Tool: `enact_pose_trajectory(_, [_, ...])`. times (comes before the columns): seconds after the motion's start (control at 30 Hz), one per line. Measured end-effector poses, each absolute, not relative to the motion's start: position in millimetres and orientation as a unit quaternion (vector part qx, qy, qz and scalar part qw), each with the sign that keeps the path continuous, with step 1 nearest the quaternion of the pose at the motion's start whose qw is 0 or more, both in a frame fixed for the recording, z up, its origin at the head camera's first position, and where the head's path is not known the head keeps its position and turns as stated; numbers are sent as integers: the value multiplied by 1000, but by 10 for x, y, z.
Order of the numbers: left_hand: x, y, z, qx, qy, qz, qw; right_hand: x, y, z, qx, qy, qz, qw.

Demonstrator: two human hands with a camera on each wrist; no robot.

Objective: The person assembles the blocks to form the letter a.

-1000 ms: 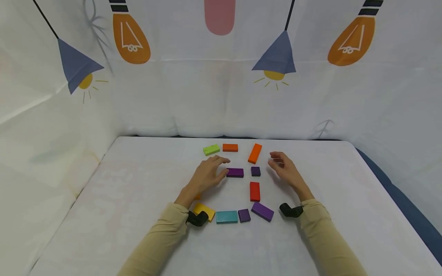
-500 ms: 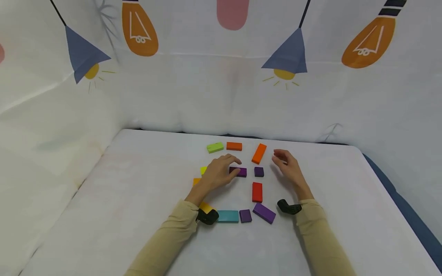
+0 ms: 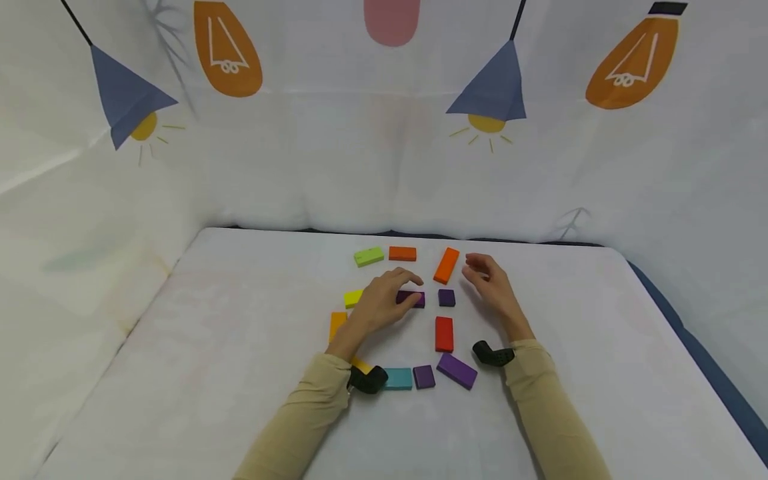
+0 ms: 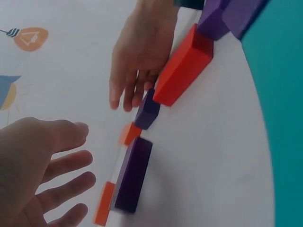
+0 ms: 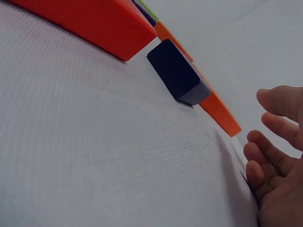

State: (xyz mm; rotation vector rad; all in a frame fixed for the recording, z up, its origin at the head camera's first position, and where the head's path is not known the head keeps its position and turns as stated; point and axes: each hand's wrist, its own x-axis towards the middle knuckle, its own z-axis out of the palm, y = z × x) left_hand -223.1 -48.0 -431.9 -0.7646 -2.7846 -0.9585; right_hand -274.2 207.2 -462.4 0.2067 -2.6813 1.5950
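My left hand (image 3: 381, 303) hovers over a dark purple block (image 4: 132, 177), its fingers loosely bent and parted from the thumb. Nothing sits between them; the left wrist view has the fingertips apart from that block. To the right, my right hand (image 3: 495, 293) is held with relaxed fingers beside an orange block (image 3: 447, 265) and a small dark purple block (image 3: 447, 297). In the right wrist view a gap separates its fingertips from both. A red block (image 3: 444, 334) lies nearer the body, between the two forearms.
A lime block (image 3: 369, 257) and an orange block (image 3: 402, 253) lie at the back. Yellow (image 3: 352, 299) and amber (image 3: 338, 324) blocks lie left, partly behind the left arm. Teal (image 3: 399, 379), small purple (image 3: 423, 377) and long violet (image 3: 457, 371) blocks form the front row.
My left hand has moved right, farther over the dark purple block, uncovering the yellow and amber blocks. My right hand is slightly nearer the blocks. The head view has shifted a little.
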Motion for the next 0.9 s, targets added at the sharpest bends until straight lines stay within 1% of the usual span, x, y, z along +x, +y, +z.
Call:
enact_pose_trajectory(0.13, [-2258,-413,-4274,-261,-911,-315,50,-2803,1990,-4588,73,-857,511,3])
enact_pose_trajectory(0.37, [-2302,-263,-4258,-264,-915,-301,36,-2820,1948,-4588,89,-867,490,11])
enact_pose_trajectory(0.63, [-2293,-59,-4387,-304,-919,-250,32,-2758,1959,-4653,90,-889,448,28])
enact_pose_trajectory(0.73, [-2283,-16,-4418,-307,-919,-248,30,-2753,1951,-4662,92,-891,445,26])
enact_pose_trajectory(0.9, [-2286,-11,-4435,-301,-920,-249,42,-2757,1933,-4667,104,-891,441,31])
